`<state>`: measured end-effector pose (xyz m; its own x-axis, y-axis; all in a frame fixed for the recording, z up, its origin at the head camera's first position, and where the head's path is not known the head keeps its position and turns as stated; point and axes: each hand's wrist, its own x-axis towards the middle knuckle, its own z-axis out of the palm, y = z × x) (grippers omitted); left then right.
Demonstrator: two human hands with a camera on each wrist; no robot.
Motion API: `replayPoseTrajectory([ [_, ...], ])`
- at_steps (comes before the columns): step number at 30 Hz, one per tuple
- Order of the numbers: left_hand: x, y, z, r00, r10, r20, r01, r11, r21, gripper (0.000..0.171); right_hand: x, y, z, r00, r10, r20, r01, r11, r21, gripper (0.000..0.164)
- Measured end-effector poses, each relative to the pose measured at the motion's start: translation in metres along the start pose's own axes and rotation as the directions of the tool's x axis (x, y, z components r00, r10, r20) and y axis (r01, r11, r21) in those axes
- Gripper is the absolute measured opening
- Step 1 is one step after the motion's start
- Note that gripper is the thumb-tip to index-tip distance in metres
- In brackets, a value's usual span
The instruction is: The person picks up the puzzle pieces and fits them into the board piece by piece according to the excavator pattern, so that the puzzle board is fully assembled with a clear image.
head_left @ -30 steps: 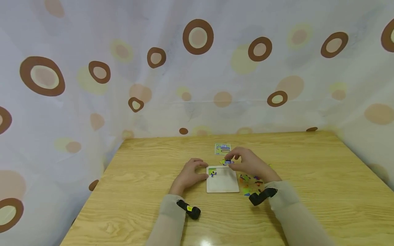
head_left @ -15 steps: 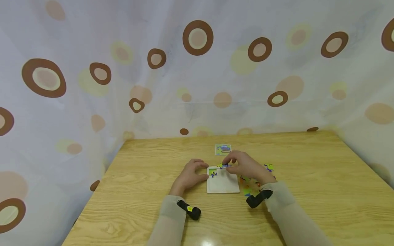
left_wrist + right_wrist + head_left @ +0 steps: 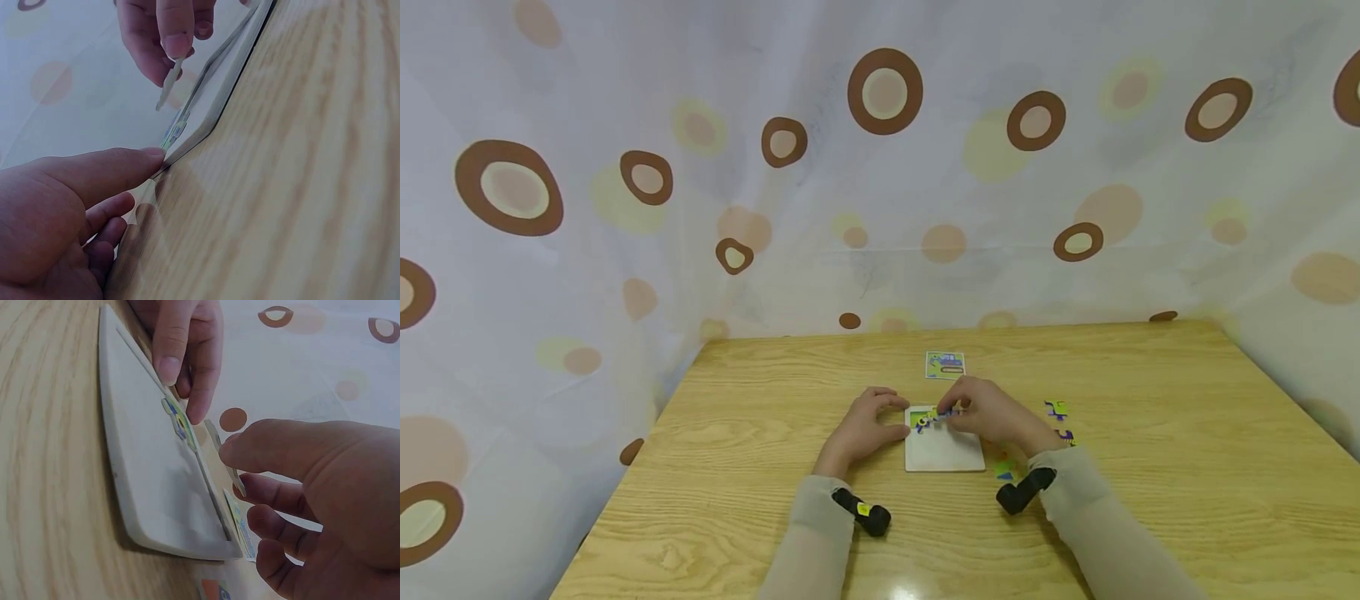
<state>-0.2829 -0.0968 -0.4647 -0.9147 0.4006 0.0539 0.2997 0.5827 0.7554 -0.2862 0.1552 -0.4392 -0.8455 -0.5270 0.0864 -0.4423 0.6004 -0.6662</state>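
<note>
A white puzzle board [image 3: 943,457] lies on the wooden table, with one green, yellow and blue puzzle piece [image 3: 179,419] set in its far left corner. My left hand [image 3: 867,423] rests at the board's left side, the straight thumb touching the edge and the forefinger near the corner. My right hand [image 3: 992,414] pinches another puzzle piece [image 3: 167,90] between thumb and fingertips. The pinched piece is tilted, close over the board's far edge and just right of the piece set in the corner. From the wrists, it shows mostly edge-on.
A small picture card [image 3: 945,365] lies behind the board. Right of it are loose puzzle pieces: a yellow-green one [image 3: 1057,408], a purple one [image 3: 1065,436] and a green one [image 3: 1004,472], the last partly under the right wrist. A patterned curtain [image 3: 943,192] closes the back.
My right hand has come left and nearer with its puzzle piece, from behind the board to over its far edge. The moving forearm uncovers loose pieces at the right. My left hand stays put.
</note>
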Motion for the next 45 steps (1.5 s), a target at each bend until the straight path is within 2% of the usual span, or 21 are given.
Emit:
replayPoseTrajectory([
  [15, 0.003, -0.004, 0.001, 1.0, -0.008, 0.0, 0.008, 1.0, 0.006, 0.036, 0.006, 0.004, 0.01, 1.0, 0.016, 0.014, -0.016, 1.0, 0.005, 0.015],
  [28, 0.003, -0.003, 0.001, 1.0, -0.004, 0.004, 0.004, 1.0, 0.011, 0.037, 0.008, 0.004, 0.014, 0.999, 0.046, -0.01, -0.046, 0.999, -0.004, 0.016],
  [36, 0.004, -0.004, 0.0, 1.0, 0.005, 0.0, -0.005, 1.0, 0.027, 0.037, 0.009, 0.003, 0.014, 0.999, 0.032, -0.023, -0.033, 0.999, -0.018, 0.016],
  [45, 0.004, -0.005, 0.001, 1.0, -0.026, 0.008, 0.026, 1.0, 0.001, 0.035, 0.009, 0.004, 0.016, 0.999, 0.048, -0.008, -0.048, 0.999, -0.019, 0.018],
])
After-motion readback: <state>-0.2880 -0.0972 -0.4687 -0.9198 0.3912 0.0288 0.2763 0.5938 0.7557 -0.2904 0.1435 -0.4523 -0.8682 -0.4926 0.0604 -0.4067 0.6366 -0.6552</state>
